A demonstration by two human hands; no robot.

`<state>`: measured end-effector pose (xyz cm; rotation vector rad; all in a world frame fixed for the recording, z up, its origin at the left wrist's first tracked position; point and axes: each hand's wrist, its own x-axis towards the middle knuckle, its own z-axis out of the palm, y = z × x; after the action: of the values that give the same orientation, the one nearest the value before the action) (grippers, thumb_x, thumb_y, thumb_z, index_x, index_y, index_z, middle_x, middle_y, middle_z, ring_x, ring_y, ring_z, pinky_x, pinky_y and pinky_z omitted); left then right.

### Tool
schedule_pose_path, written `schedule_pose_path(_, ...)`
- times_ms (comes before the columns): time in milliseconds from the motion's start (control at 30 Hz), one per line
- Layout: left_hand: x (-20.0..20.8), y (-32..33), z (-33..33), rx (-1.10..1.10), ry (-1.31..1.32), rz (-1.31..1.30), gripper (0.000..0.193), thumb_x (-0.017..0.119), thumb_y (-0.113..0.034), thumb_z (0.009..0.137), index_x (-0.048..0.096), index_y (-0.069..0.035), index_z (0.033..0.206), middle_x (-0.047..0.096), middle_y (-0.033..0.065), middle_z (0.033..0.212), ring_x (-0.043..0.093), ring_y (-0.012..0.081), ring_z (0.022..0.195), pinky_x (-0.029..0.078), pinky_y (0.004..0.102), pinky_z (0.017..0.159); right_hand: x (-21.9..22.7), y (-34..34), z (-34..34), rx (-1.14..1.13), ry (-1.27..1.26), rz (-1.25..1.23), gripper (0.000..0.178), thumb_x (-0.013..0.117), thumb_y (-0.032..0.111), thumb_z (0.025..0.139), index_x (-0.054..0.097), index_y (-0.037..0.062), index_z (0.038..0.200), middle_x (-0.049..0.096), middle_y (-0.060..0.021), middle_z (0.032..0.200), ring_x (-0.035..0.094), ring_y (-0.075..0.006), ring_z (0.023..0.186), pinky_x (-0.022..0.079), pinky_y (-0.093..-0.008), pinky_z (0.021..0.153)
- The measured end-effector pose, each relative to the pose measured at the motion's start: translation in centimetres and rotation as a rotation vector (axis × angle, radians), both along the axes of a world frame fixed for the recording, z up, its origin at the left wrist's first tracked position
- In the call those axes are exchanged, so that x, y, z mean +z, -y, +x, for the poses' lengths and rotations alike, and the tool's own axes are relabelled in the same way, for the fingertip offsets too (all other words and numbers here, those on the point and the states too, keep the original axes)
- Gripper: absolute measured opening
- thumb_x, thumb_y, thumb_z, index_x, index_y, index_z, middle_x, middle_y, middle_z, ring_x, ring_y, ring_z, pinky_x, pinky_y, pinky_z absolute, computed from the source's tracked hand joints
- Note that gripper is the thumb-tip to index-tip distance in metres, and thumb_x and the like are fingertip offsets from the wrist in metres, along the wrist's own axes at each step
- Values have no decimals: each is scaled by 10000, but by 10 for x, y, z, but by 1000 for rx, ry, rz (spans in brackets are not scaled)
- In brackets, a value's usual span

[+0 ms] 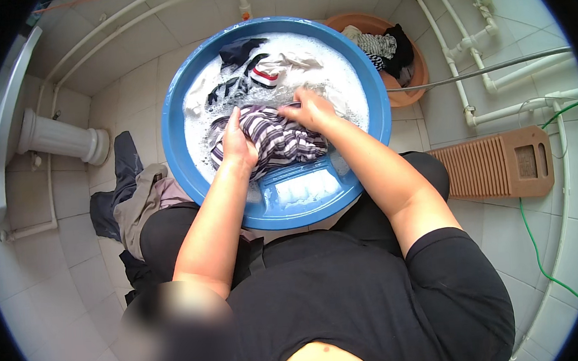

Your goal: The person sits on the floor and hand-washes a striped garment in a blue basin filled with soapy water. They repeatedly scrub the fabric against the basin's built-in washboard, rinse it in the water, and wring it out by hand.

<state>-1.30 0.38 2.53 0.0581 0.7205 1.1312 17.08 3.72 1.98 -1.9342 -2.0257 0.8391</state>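
A striped garment [279,137] in dark purple and white lies bunched across the near part of a blue round washtub [173,131]. My left hand [239,144] grips its left side, thumb up, with the other fingers partly hidden by cloth. At the upper right edge of the same garment, my right hand [314,110] is closed with bent fingers pinching the fabric. Behind it, white suds and water surround a dark cloth [240,52], white cloth [294,61] and a piece with red, white and black bands [265,75]. A ridged washboard area [299,186] is moulded into the tub's near side.
An orange basin [422,70] with clothes stands at the far right, a grey hose [482,70] running past it. A brown washboard [486,165] lies at right. Dark and beige clothes [133,205] are heaped at left, near a white pedestal [61,139]. White pipes line the walls.
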Motion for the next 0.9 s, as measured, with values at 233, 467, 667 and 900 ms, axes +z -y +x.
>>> schedule_pose_path(233, 32, 7, 14, 38, -154, 35, 403, 438, -315, 908, 522, 37, 1085, 594, 176, 1075, 580, 295, 988, 449, 418, 904, -1, 6, -4, -21, 162, 109, 423, 628, 437, 722, 668, 96, 967, 590, -99, 1104, 566, -264, 1025, 445, -384, 881)
schedule_pose_path(467, -18, 0, -3, -30, -2, 51, 242, 514, -334, 899, 559, -111, 980, 614, 79, 889, 598, 192, 773, 511, 361, 687, 51, 73, -80, 389, -627, 656, 223, 672, 237, 687, 586, 40, 745, 588, -84, 890, 587, -270, 811, 473, -330, 705)
schedule_pose_path(667, 32, 28, 29, -40, -228, -158, 331, 453, -368, 911, 573, -66, 969, 622, 76, 868, 609, 204, 734, 507, 319, 674, 19, 44, -59, 51, -586, 593, 293, 662, 306, 718, 539, 60, 618, 564, -143, 656, 554, -326, 598, 455, -373, 532)
schedule_pose_path(900, -42, 16, -21, -275, 284, 22, 325, 463, -385, 892, 556, -90, 793, 555, 60, 646, 578, 191, 605, 486, 328, 551, 50, 83, -88, 342, -625, 684, 194, 621, 191, 715, 530, 75, 589, 533, -124, 601, 542, -300, 551, 424, -361, 506)
